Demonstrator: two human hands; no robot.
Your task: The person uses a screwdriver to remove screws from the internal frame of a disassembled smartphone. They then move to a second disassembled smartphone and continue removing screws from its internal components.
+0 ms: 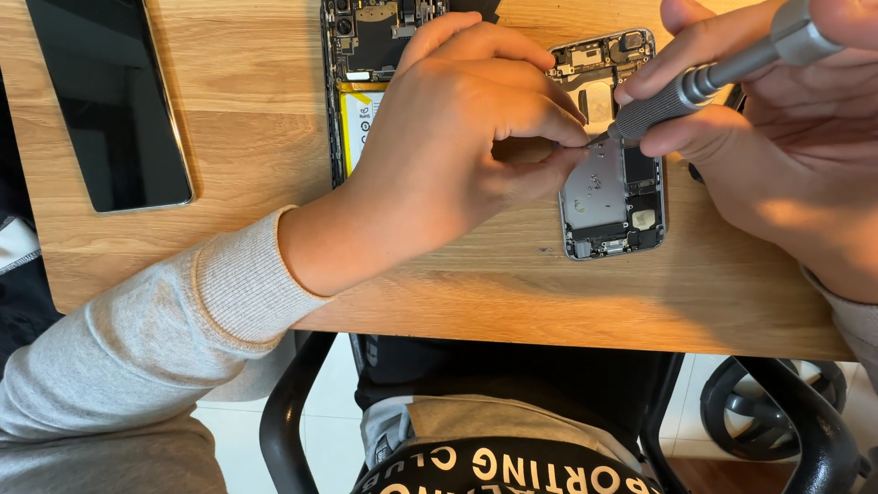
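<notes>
An opened silver phone body [615, 197] lies on the wooden table [512, 284] with its inner metal plate and small parts exposed. My left hand [457, 146] rests over its left edge, thumb and forefinger pinched together at the plate's upper left. My right hand [786, 137] holds a small grey metal screwdriver [695, 87], its tip pointing down at the phone right beside my left fingertips. Whether a screw sits between my left fingers is hidden.
A second opened phone [361, 82] with a yellow-labelled battery lies behind my left hand. A black phone or screen panel [110, 101] lies face up at the far left. Black chair arms [293, 412] and my lap show below the table's front edge.
</notes>
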